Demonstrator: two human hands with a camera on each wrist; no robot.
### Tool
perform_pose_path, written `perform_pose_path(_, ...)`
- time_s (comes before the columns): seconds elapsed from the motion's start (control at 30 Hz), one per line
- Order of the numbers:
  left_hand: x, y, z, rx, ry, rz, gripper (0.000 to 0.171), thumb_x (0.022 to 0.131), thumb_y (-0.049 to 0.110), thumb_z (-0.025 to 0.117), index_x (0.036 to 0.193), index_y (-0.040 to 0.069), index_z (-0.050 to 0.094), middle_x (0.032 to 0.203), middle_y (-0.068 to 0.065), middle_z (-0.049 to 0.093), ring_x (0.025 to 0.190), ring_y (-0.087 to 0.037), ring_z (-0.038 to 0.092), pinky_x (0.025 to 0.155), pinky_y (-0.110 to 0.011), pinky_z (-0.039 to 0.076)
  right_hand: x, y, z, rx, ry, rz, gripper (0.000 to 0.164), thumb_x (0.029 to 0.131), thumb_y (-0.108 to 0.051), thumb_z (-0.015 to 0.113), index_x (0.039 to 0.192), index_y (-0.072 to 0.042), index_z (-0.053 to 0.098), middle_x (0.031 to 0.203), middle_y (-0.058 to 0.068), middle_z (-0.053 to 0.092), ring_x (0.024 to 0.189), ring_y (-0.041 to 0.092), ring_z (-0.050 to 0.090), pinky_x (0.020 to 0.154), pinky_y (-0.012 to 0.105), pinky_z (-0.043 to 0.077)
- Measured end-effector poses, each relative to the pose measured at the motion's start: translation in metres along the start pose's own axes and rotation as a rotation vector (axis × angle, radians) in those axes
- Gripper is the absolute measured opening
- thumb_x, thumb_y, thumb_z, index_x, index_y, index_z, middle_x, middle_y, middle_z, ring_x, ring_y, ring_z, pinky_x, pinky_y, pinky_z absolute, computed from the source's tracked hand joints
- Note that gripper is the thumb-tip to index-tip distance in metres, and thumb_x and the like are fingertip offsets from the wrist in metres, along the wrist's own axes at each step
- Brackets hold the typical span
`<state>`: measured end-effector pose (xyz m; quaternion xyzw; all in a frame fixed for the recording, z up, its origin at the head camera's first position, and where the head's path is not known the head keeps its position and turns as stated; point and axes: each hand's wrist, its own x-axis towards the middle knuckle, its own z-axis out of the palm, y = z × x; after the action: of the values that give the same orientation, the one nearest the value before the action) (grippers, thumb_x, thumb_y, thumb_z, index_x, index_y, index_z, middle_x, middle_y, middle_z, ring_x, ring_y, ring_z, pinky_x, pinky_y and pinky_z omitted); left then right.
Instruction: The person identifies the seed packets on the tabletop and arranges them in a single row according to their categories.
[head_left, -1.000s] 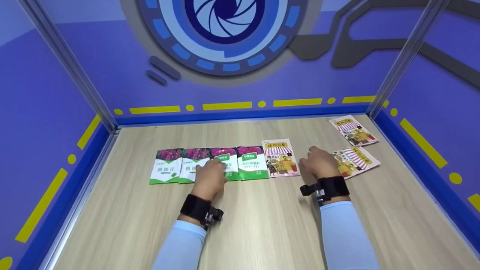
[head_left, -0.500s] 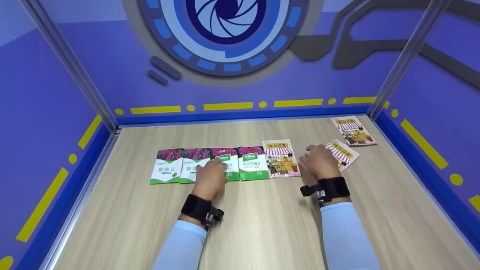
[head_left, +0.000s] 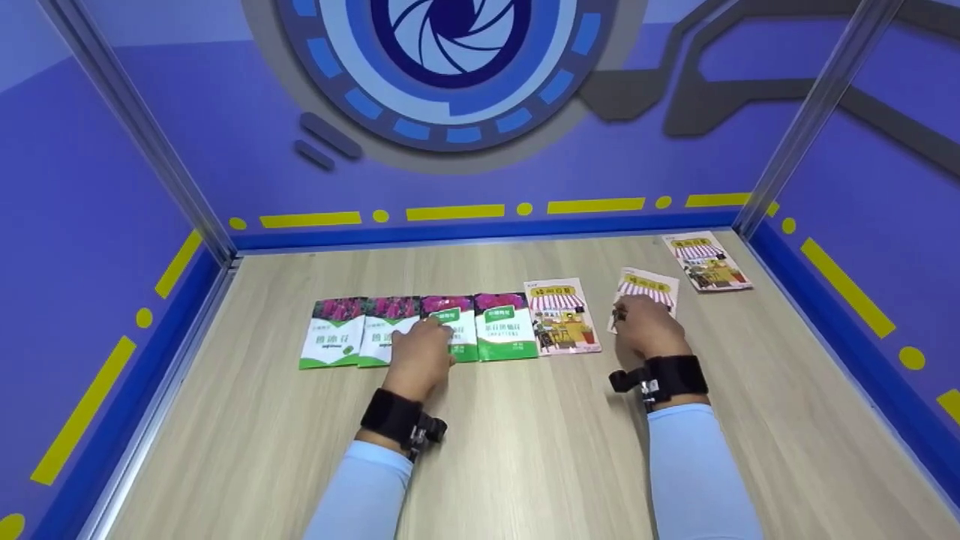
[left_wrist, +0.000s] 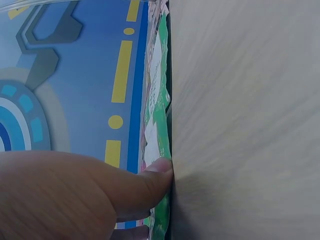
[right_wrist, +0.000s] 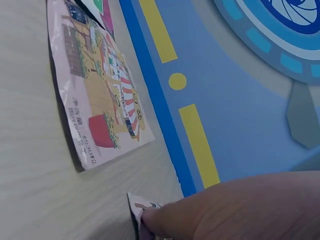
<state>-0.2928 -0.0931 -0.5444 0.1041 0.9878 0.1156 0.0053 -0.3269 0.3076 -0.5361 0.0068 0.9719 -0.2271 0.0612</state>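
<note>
In the head view, several green-and-white flower seed packets point(head_left: 330, 332) lie side by side in a row. My left hand point(head_left: 421, 358) rests on the middle ones; in the left wrist view its thumb point(left_wrist: 159, 175) touches their near edge. A pink seed packet point(head_left: 562, 316) with a striped-awning stall picture ends the row on the right. My right hand point(head_left: 648, 327) pinches a second pink seed packet point(head_left: 646, 283), slightly tilted, just right of the row; its lower part is hidden by the hand. In the right wrist view a narrow gap separates these two pink packets.
A third pink seed packet point(head_left: 708, 261) lies angled in the far right corner of the wooden table point(head_left: 517, 442). Blue printed panels point(head_left: 450, 187) wall the table at the back and both sides.
My right hand has drawn the second pink packet leftward, away from the corner packet, and turned it more upright beside the row. The left hand has stayed on the green packets.
</note>
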Motion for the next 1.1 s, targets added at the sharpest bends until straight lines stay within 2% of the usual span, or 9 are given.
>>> perform_pose_path(0.1,-0.0010,-0.0001,-0.0008,0.004,-0.001,0.001,0.050,0.097,0.027,0.091,0.141,0.008,0.078,0.150,-0.018,0.073,0.138,-0.040,0.069,0.115,-0.077,0.051,0.0011,0.0024,0.0008,0.044,-0.035,-0.043,0.042,0.102,-0.004,0.061,0.143,0.000,0.069,0.149,0.030,0.068,0.136,0.050,0.066,0.111,0.069,0.056)
perform_pose_path(0.2,-0.0013,0.0000,-0.0015,0.008,-0.010,0.003,0.050,0.099,0.027,0.090,0.143,0.008,0.077,0.153,-0.018,0.071,0.142,-0.040,0.067,0.117,-0.079,0.049,0.0027,0.0047,0.0024,0.072,-0.069,-0.063,0.059,0.103,-0.001,0.058,0.162,0.000,0.057,0.163,0.030,0.060,0.152,0.051,0.057,0.127,0.069,0.046)
perform_pose_path(0.27,-0.0010,0.0002,-0.0018,0.013,-0.016,0.002,0.050,0.099,0.027,0.089,0.144,0.009,0.077,0.154,-0.018,0.070,0.144,-0.039,0.066,0.118,-0.079,0.049,0.0034,0.0053,0.0031,0.073,-0.087,-0.077,0.062,0.105,-0.001,0.058,0.167,-0.002,0.053,0.167,0.029,0.057,0.156,0.051,0.054,0.131,0.069,0.042)
perform_pose_path(0.53,-0.0023,0.0016,-0.0027,-0.002,-0.014,-0.006,0.051,0.099,0.027,0.090,0.143,0.007,0.077,0.153,-0.018,0.071,0.143,-0.039,0.066,0.118,-0.081,0.048,0.0024,0.0006,0.0040,0.083,-0.109,-0.132,0.063,0.103,0.000,0.066,0.166,-0.006,0.058,0.161,0.024,0.065,0.139,0.040,0.064,0.125,0.066,0.049)
perform_pose_path(0.8,-0.0024,0.0021,-0.0033,-0.007,-0.013,-0.006,0.051,0.099,0.027,0.090,0.144,0.007,0.077,0.152,-0.018,0.071,0.142,-0.039,0.066,0.118,-0.080,0.048,-0.0002,0.0016,0.0036,0.128,-0.104,-0.204,0.060,0.100,0.001,0.071,0.159,-0.003,0.064,0.157,0.025,0.068,0.145,0.044,0.064,0.124,0.066,0.051)
perform_pose_path(1.1,-0.0016,0.0014,-0.0023,-0.015,-0.010,-0.002,0.050,0.099,0.026,0.089,0.144,0.007,0.077,0.154,-0.019,0.070,0.143,-0.040,0.066,0.118,-0.080,0.048,-0.0032,0.0002,0.0016,0.136,-0.099,-0.216,0.059,0.097,0.001,0.076,0.156,-0.003,0.068,0.156,0.024,0.069,0.144,0.043,0.064,0.124,0.067,0.050)
